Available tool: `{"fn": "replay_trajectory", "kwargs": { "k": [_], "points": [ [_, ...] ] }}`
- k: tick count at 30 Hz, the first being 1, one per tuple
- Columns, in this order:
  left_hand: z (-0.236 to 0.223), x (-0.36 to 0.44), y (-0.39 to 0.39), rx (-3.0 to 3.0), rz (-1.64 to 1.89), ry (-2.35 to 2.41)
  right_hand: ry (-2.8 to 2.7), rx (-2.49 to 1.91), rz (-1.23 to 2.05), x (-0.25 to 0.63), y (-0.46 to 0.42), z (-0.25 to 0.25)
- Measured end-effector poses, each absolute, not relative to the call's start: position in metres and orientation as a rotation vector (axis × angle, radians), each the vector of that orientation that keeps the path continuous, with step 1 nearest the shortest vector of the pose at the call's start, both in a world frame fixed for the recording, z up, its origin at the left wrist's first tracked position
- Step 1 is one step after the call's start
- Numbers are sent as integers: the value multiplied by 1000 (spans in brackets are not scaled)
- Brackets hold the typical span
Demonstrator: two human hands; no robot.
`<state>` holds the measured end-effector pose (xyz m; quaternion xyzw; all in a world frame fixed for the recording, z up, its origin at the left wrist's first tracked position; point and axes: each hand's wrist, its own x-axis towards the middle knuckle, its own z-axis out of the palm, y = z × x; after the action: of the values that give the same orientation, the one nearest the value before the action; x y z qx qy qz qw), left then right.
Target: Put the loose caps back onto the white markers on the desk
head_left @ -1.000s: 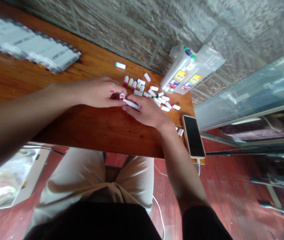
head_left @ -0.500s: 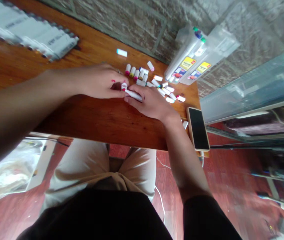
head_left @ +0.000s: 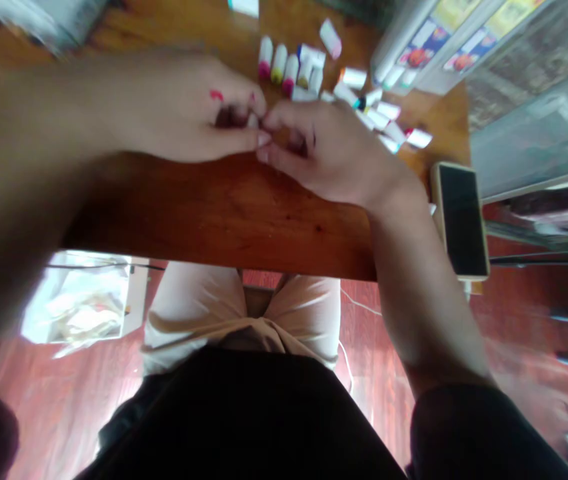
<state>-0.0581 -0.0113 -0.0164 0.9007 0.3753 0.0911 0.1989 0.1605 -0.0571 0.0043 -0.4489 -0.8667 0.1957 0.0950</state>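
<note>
My left hand (head_left: 204,110), with red marks near the forefinger, is closed in a pinch above the table. A small whitish piece (head_left: 253,121) shows between its thumb and forefinger; its kind is blurred. My right hand (head_left: 329,150) meets it from the right, thumb and fingers curled together, fingertips touching the left hand's. Whatever these fingertips hold is hidden. Just beyond the hands stand marker caps (head_left: 279,64), white with coloured ends, in a short row. More white caps (head_left: 377,119) lie in a loose pile past my right hand.
Grey-white markers (head_left: 71,23) lie at the back left, blurred. Clear plastic marker cases (head_left: 429,60) stand at the back right. A phone (head_left: 462,220) with a cable lies at the table's right end. Below the front edge, a white box (head_left: 134,293) with plastic bags sits on the left.
The view has shifted closer to the hands. The white marker-like piece with a red tip, seen in my right hand before, no longer shows. Both hands' fingertips are now together.
</note>
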Motion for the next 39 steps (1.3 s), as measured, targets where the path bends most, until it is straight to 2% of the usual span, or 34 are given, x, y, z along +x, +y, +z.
{"fn": "replay_trajectory", "kwargs": {
  "k": [5, 13, 19, 22, 24, 26, 31, 39],
  "points": [
    [-14, -52, -9, 2457, 353, 828, -2324, -1167, 846, 167, -44, -15],
    [-9, -51, -4, 2011, 767, 995, -1865, -1252, 1261, 166, -46, -10],
    [26, -46, 30, 1894, 577, 939, -1479, -1309, 1385, 167, -39, -5],
    [27, -37, 41, 1899, 803, 984, -1301, -1267, 1434, 169, -39, -4],
    [17, -32, 38, 1878, 1058, 1056, -1227, -1225, 1437, 170, -39, -5],
    [5, -28, 29, 1874, 1167, 1076, -1176, -1175, 1435, 170, -38, -7],
    [-12, -16, 3, 1916, 983, 897, -1167, -1022, 1461, 162, -41, -9],
    [-24, -1, -2, 1542, 868, 682, -1103, -924, 1627, 144, -48, -8]
  ]
}}
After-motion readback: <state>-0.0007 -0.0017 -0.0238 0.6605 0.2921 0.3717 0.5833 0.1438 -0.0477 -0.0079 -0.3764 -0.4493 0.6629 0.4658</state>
